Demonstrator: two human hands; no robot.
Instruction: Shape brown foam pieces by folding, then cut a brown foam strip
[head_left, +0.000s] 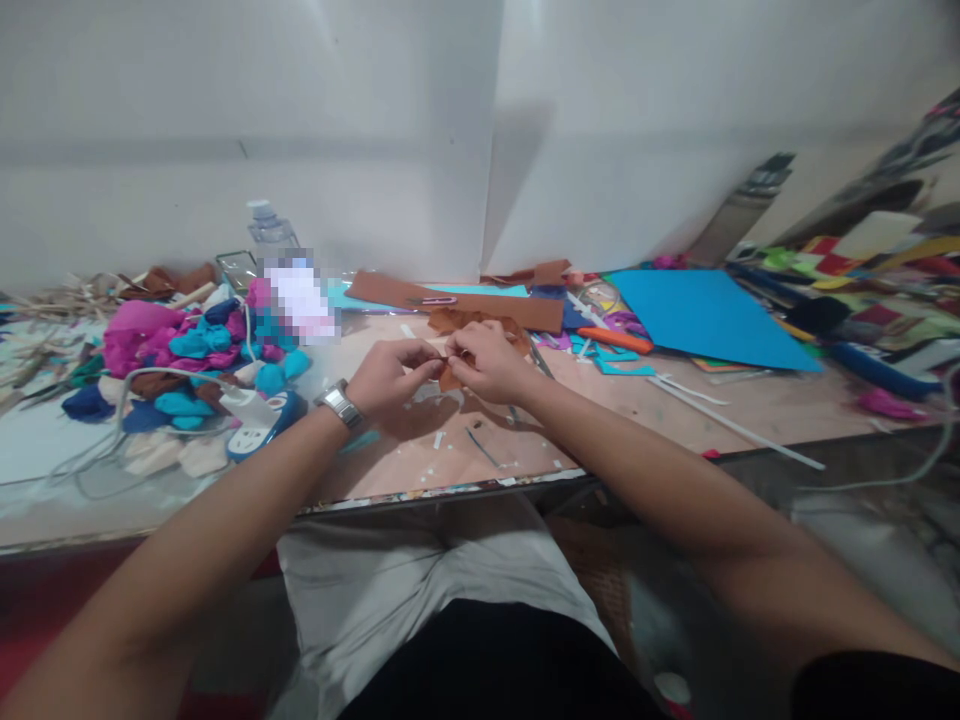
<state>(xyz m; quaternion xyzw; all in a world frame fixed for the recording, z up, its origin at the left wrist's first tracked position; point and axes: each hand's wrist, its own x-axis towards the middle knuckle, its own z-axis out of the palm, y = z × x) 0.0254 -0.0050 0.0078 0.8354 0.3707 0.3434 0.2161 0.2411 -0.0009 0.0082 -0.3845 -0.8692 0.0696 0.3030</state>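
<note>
Near the middle of the table, my left hand [394, 378] and my right hand [489, 362] meet at the fingertips. Both pinch a small piece of brown material [450, 378] between them; its lower part hangs below the fingers. More crumpled brown material [471, 320] lies just behind my right hand. A watch is on my left wrist. Behind the hands, small pink-handled snips [431, 300] rest on a long brown strip [510, 308].
Left are a pile of coloured crumpled bundles [199, 340], a blue-and-white power strip [262, 425], a lit phone and a bottle [271, 228]. Right are an orange cutter [615, 340], a blue sheet [712, 315], a thin white strip [739, 425] and a blurred heap of coloured scraps.
</note>
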